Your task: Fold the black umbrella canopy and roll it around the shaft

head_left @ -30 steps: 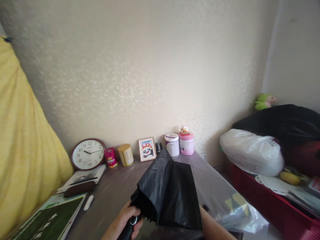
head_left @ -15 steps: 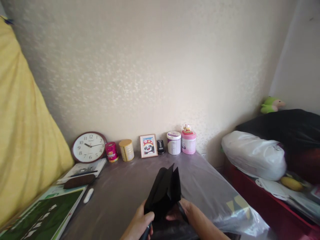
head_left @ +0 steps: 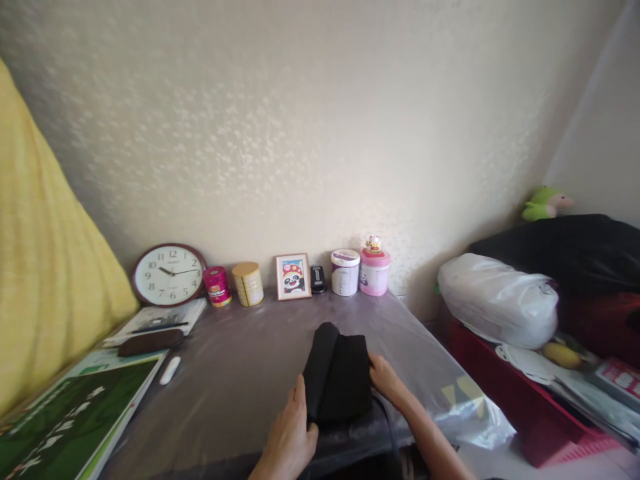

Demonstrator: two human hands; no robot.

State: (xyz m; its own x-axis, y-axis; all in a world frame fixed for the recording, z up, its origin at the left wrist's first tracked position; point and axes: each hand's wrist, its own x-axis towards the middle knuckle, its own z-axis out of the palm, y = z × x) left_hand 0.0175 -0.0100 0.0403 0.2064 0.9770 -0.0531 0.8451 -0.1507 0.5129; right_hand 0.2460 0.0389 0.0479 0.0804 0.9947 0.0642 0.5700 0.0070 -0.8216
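Over the front part of the table, a folded black fabric item (head_left: 345,380) is held between my two hands. It has a thick rounded roll along its left side and a flat panel on the right. I cannot make out exactly what it is. My left hand (head_left: 293,427) grips its lower left edge, thumb near the bottom corner. At its right edge, my right hand (head_left: 387,380) pinches the side. A dark strap (head_left: 387,423) hangs below the right hand toward the table's front edge.
Along the wall stand a clock (head_left: 170,275), a magenta can (head_left: 217,287), a yellow-lidded can (head_left: 248,284), a framed panda picture (head_left: 293,277) and two tubs (head_left: 345,273). Books (head_left: 65,420) and a brown case (head_left: 150,343) lie left. A white bag (head_left: 500,300) sits right.
The black fabric item has gone from standing folded with loose flaps upright to lying flatter and spread out. My right hand has moved from beneath it to its right edge.
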